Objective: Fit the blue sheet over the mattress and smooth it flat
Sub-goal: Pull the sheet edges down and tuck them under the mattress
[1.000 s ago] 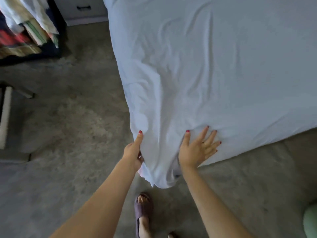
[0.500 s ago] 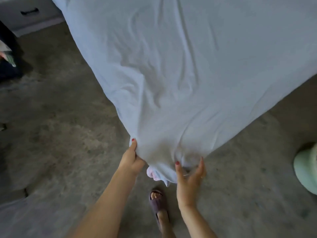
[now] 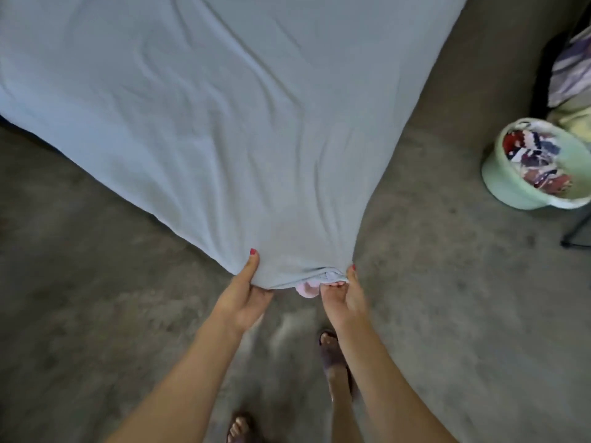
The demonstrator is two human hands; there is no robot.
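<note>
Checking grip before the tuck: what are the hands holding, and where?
Both the left hand and right hand grip the blue sheet at its near corner.

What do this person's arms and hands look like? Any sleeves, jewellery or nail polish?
Both forearms are bare, with no sleeves in view. The left hand and right hand have red-painted nails. No watch or bracelet shows; whether there is a ring cannot be told.
</note>
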